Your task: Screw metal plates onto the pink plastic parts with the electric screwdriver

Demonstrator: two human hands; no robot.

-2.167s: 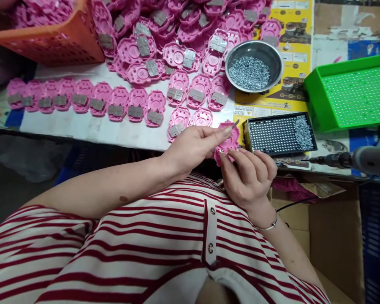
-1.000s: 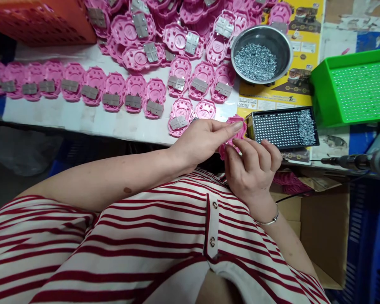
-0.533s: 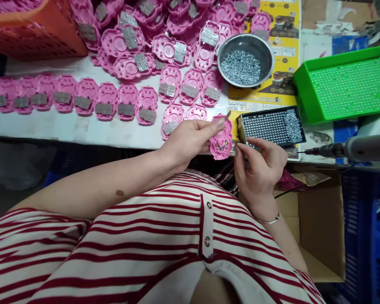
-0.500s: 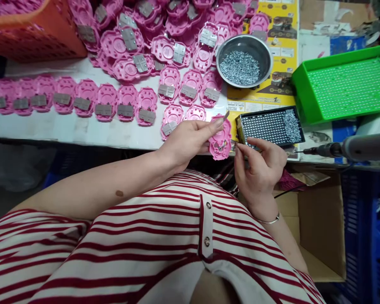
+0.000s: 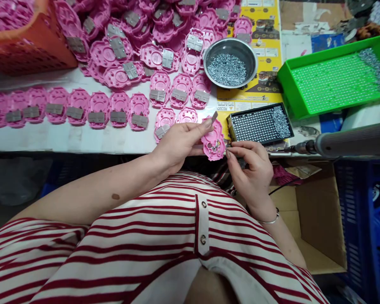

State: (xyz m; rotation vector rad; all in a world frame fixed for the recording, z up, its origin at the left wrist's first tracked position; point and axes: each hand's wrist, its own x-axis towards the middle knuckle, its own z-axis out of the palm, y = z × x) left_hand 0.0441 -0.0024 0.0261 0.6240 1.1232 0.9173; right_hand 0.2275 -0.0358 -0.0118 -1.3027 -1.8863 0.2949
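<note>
- Head view, directions read as on a clock face around the held part: at the dial's centre is a pink casing (image 5: 213, 141), held just over the near edge of the table (image 5: 66, 139), small metal bits showing in its lower end.
- The left hand (image 5: 177, 143) comes in from 9 o'clock; its fingers are closed on the casing's side, and the thumb also keeps a gray metal plate (image 5: 214, 117) that sticks out toward 1 o'clock.
- The right hand (image 5: 251, 173) sits at 4 o'clock, thumb and forefinger drawn nearly together just beside the casing's lower edge; whether those fingers pinch something small, I cannot tell.
- Near the casing at 2 o'clock lies a black tray (image 5: 250, 124), with screws heaped at its far right end.
- Toward 12 to 1 o'clock stands a metal bowl (image 5: 251, 61) of screws.
- Well out at 2 o'clock is a green tray (image 5: 291, 90), screws along its right side.
- At 3 o'clock a power screwdriver (image 5: 357, 139) points inward.
- A row of casings (image 5: 98, 101) bearing gray plates runs out toward 9 o'clock; a pile of casings (image 5: 155, 55) spreads at 11.
- At 10 o'clock stands an orange basket (image 5: 34, 46) of pink parts; at 4, below the table, an open cardboard box (image 5: 316, 211).
</note>
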